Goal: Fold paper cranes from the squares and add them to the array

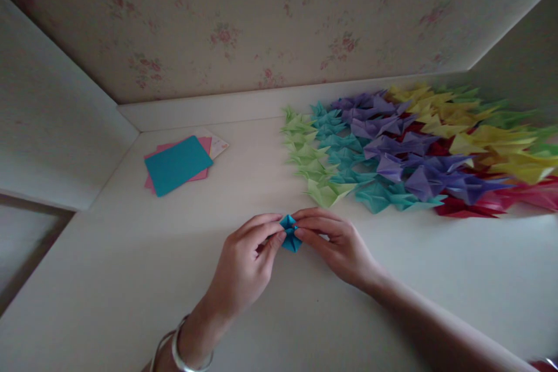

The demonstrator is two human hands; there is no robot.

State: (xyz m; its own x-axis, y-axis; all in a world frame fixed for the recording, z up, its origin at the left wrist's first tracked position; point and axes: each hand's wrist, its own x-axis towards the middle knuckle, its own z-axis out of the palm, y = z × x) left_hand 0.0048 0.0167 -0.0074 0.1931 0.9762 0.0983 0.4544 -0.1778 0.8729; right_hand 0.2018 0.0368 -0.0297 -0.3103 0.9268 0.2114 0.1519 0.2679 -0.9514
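Observation:
A small folded blue origami paper is held between my two hands above the white table. My left hand pinches its left side with thumb and fingers, and a silver bangle circles that wrist. On the opposite side, my right hand grips the paper between thumb and fingertips. Creased faces of the paper show in the gap between the hands; its outer edges are hidden by the fingers. Just beyond my right hand lies a light green folded paper crane, the nearest of a row.
Rows of folded paper cranes in teal, purple, yellow and red cover the back right of the table. Flat blue sheets lie over pink ones at back left. A flowered wall rises behind.

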